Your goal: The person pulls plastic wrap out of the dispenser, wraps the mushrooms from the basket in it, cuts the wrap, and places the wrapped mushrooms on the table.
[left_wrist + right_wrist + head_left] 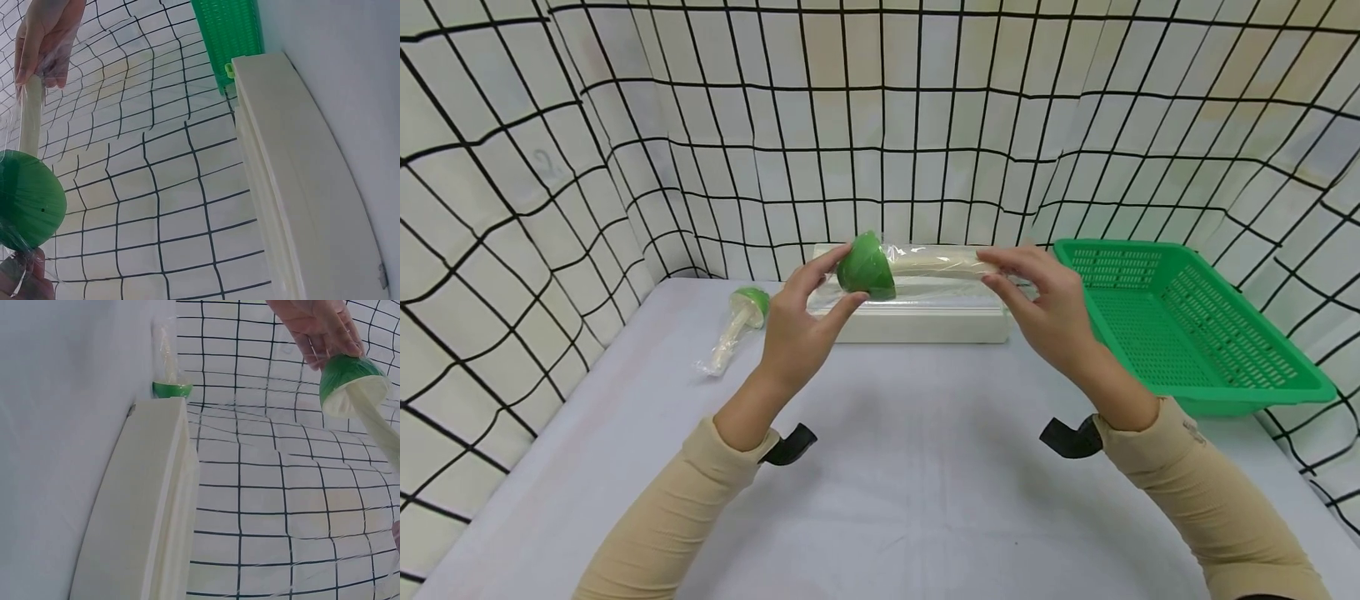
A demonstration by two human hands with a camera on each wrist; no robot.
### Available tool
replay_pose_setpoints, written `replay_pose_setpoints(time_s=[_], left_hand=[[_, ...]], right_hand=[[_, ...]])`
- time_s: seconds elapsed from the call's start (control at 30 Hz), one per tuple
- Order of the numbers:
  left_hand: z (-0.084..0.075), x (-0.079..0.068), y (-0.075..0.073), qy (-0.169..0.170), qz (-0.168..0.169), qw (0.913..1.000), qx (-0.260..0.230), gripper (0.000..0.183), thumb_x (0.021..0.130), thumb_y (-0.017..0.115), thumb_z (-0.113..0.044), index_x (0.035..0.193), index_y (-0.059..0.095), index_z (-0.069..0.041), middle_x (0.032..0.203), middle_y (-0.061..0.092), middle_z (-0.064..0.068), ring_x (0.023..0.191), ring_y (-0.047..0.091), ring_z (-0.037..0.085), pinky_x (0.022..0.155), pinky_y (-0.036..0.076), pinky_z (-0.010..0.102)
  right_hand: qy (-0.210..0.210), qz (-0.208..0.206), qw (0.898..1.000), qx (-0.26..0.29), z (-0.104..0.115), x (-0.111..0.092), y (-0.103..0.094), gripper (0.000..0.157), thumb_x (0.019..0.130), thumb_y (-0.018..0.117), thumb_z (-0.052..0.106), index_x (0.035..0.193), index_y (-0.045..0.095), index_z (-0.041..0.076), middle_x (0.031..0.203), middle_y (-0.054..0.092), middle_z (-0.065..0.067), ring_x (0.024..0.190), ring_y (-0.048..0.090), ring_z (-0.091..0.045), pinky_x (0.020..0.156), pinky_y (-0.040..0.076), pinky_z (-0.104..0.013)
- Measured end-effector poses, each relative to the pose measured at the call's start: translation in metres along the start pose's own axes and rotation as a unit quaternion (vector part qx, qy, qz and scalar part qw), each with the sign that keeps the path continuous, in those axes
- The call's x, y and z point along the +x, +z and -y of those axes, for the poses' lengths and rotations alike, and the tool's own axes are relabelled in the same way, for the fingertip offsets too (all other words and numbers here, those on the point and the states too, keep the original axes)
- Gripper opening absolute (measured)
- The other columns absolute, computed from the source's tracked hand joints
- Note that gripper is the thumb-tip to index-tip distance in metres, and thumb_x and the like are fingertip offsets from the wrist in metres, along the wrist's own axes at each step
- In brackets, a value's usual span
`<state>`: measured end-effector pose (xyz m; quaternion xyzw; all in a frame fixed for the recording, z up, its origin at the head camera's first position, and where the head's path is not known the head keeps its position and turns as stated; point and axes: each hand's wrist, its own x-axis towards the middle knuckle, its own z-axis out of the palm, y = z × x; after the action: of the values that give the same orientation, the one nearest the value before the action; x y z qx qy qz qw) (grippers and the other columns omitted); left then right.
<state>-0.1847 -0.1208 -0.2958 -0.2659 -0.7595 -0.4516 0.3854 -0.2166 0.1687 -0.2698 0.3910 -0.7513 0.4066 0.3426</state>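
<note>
A mushroom-shaped piece with a green domed cap and a pale stem point(867, 271) is held up level between both hands, covered in clear plastic film. My left hand point(797, 329) grips the cap between thumb and fingers. At the stem's far end, my right hand point(1051, 304) pinches the film-covered tip. The cap's pale underside point(342, 403) shows in the right wrist view. Behind and below it sits a long white box point(925, 325), with clear film on its top. A second wrapped mushroom-shaped piece point(728, 337) lies on the table left of the left hand.
A green plastic basket point(1240, 392) stands at the right, beside the white box. Black grid netting point(880, 117) over pale sheeting walls the back and both sides. White cloth covers the table point(895, 500). Black pieces stick out at both sleeve cuffs.
</note>
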Motion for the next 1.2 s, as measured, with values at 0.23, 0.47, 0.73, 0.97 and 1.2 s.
replay_pose_setpoints(time_s=[0.23, 0.47, 0.73, 0.97, 1.2], left_hand=[[-0.004, -0.001, -0.002, 0.011, 0.0, 0.9999, -0.002, 0.057, 0.083, 0.083, 0.002, 0.136, 0.061, 0.004, 0.133, 0.065, 0.018, 0.122, 0.061, 0.029, 0.103, 0.049, 0.039], [-0.01, -0.004, -0.004, 0.01, 0.006, 0.9999, -0.004, 0.057, 0.083, 0.083, 0.001, 0.135, 0.06, 0.005, 0.132, 0.065, 0.018, 0.118, 0.062, 0.03, 0.101, 0.05, 0.039], [-0.014, -0.006, -0.006, 0.014, 0.015, 0.9998, 0.0, 0.057, 0.083, 0.084, 0.0, 0.135, 0.061, 0.005, 0.13, 0.066, 0.019, 0.115, 0.063, 0.03, 0.099, 0.05, 0.039], [-0.015, -0.012, -0.009, 0.009, 0.025, 0.9997, -0.003, 0.058, 0.082, 0.085, 0.0, 0.135, 0.061, 0.004, 0.126, 0.068, 0.019, 0.113, 0.063, 0.03, 0.099, 0.05, 0.039], [-0.018, -0.018, -0.012, 0.011, 0.035, 0.9993, 0.0, 0.058, 0.081, 0.086, -0.002, 0.133, 0.062, 0.005, 0.125, 0.068, 0.019, 0.111, 0.063, 0.03, 0.097, 0.051, 0.044]], right_hand=[[0.0, -0.01, 1.0, 0.009, 0.005, -0.003, -0.004, 0.032, 0.085, 0.074, -0.014, 0.116, 0.073, -0.005, 0.1, 0.072, -0.015, 0.094, 0.06, -0.015, 0.088, 0.05, -0.017], [0.007, -0.007, 0.999, 0.036, 0.01, -0.006, -0.005, 0.034, 0.083, 0.071, -0.02, 0.115, 0.073, -0.008, 0.1, 0.071, -0.018, 0.093, 0.058, -0.011, 0.087, 0.05, -0.017], [0.015, -0.001, 0.999, 0.038, 0.013, -0.011, -0.008, 0.034, 0.083, 0.072, -0.02, 0.116, 0.072, -0.008, 0.098, 0.071, -0.018, 0.092, 0.056, -0.01, 0.083, 0.048, -0.016], [0.024, 0.011, 0.998, 0.049, 0.017, -0.017, -0.01, 0.032, 0.086, 0.071, -0.017, 0.116, 0.072, -0.009, 0.102, 0.071, -0.019, 0.094, 0.057, -0.01, 0.083, 0.049, -0.015], [0.034, 0.014, 0.997, 0.064, 0.022, -0.025, -0.012, 0.033, 0.083, 0.07, -0.021, 0.114, 0.072, -0.009, 0.099, 0.071, -0.018, 0.092, 0.06, -0.009, 0.084, 0.051, -0.015]])
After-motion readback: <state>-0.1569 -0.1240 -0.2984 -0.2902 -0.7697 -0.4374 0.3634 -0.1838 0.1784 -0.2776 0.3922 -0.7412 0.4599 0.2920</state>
